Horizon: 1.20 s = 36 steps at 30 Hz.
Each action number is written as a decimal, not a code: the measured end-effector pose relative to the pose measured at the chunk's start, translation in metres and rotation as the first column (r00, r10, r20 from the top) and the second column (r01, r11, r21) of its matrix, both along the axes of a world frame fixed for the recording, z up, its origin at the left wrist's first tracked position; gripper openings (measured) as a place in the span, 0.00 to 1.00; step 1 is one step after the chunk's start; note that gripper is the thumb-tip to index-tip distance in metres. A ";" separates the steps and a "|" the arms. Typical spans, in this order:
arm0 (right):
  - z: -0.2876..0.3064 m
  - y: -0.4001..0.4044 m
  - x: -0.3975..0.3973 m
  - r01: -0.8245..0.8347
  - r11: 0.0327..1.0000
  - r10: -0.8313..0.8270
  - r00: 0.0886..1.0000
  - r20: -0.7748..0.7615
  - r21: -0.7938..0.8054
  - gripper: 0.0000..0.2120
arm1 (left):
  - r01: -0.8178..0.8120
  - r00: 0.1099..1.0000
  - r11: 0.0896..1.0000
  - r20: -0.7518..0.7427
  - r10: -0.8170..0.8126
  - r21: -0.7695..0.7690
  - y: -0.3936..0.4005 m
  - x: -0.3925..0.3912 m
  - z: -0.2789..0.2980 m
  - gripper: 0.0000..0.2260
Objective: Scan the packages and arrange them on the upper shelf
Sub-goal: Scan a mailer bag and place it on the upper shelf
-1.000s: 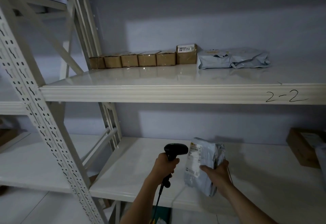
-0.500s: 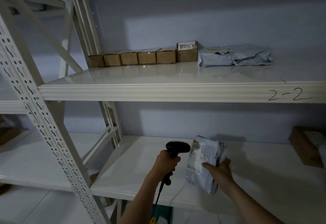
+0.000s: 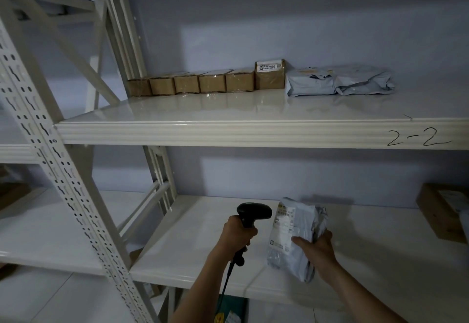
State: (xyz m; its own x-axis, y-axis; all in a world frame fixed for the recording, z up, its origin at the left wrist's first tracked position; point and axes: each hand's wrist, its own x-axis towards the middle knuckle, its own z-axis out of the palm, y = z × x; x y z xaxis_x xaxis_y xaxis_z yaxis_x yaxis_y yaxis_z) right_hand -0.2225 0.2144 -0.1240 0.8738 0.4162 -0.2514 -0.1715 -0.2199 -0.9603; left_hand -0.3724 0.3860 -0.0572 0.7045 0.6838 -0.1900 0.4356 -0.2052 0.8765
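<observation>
My left hand [image 3: 237, 233] grips the handle of a black barcode scanner [image 3: 253, 213], whose head points right at a grey plastic mailer bag [image 3: 291, 233]. My right hand [image 3: 316, 247] holds that bag upright over the lower shelf [image 3: 380, 259], its white label facing the scanner. On the upper shelf [image 3: 228, 129], marked "2-2", a row of several small brown boxes [image 3: 203, 84] lines the back wall. A taller labelled box [image 3: 269, 74] ends the row, and two grey mailer bags [image 3: 340, 81] lie to its right.
A brown carton [image 3: 442, 211] sits at the right end of the lower shelf. A perforated white upright [image 3: 63, 195] and diagonal braces stand at the left. Below the shelf, a green item [image 3: 232, 310] lies on the floor.
The view has shifted slightly, with both hands, scanner and bag keeping nearly the same pose. The bag has dropped a little and stays facing the scanner.
</observation>
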 end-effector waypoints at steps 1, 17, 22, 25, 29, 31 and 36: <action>0.001 0.000 -0.001 -0.002 1.000 0.002 1.000 0.000 0.005 0.35 | 0.002 1.000 1.000 -0.011 -0.002 0.006 0.000 0.000 0.000 0.02; 0.001 -0.006 -0.003 0.003 1.000 -0.003 1.000 -0.023 -0.004 0.34 | -0.006 1.000 1.000 0.006 0.006 -0.006 0.000 -0.002 -0.002 0.05; 0.005 -0.008 -0.006 0.014 1.000 -0.013 1.000 -0.028 0.004 0.34 | -0.019 1.000 1.000 0.021 0.020 -0.024 0.001 -0.003 -0.007 0.12; 0.012 -0.008 -0.008 0.017 1.000 -0.017 1.000 -0.024 -0.004 0.34 | -0.039 0.997 0.996 0.061 0.045 -0.083 0.004 -0.001 -0.017 0.19; 0.011 -0.009 -0.002 0.033 0.999 -0.034 0.999 -0.021 -0.035 0.37 | -0.046 0.995 0.980 0.078 0.062 -0.195 0.011 0.003 -0.032 0.16; 0.011 -0.011 0.002 0.046 0.997 -0.048 0.998 -0.044 -0.056 0.38 | -0.082 0.993 0.969 0.069 0.100 -0.234 0.015 0.006 -0.044 0.08; -0.006 -0.016 0.026 0.032 0.996 -0.045 0.986 -0.158 -0.086 0.44 | -0.272 0.961 0.930 -0.015 0.277 -0.245 0.024 0.019 -0.080 0.08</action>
State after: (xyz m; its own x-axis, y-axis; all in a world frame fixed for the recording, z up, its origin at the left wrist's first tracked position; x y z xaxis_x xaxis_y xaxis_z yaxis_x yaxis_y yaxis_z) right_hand -0.1969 0.1979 -0.1299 0.8344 0.3550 -0.4215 -0.3313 -0.2880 -0.8985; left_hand -0.3537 0.4101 -0.1370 0.5009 0.7860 -0.3623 0.4267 0.1400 0.8935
